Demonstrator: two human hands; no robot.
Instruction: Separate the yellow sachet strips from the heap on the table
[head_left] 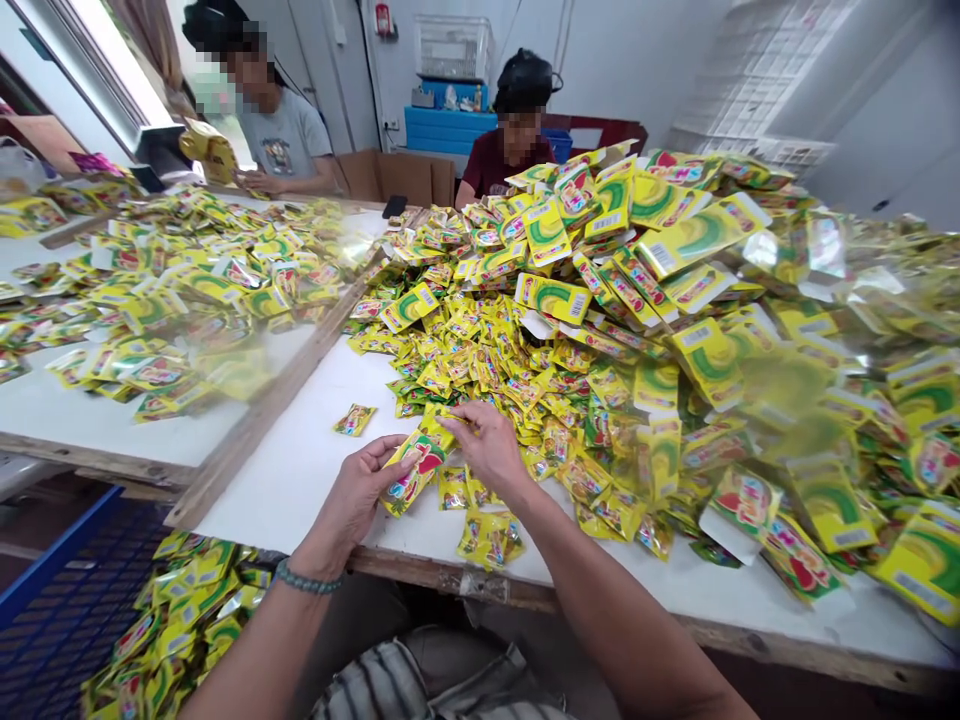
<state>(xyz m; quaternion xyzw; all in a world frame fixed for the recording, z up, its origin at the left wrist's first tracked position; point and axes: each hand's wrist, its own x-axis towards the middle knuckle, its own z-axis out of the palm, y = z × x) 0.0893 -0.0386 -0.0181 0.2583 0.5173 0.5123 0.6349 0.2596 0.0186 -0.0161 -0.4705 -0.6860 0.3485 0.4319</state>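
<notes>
My left hand (358, 492) is closed round a small stack of yellow sachets (414, 468) with red and green print, held just above the white table (300, 460). My right hand (489, 440) reaches to the top of that stack, its fingers pinching a sachet at the edge of the big pile of yellow sachets (600, 330). A beaded bracelet (304, 580) sits on my left wrist. One loose sachet (355, 420) lies alone on the table to the left of my hands.
A blue crate (82, 590) with more sachets (187, 620) stands low at the left. A wooden strip (285, 380) divides my table from another sachet-covered table (112, 420). Two people (277, 120) (514, 140) sit at the far side.
</notes>
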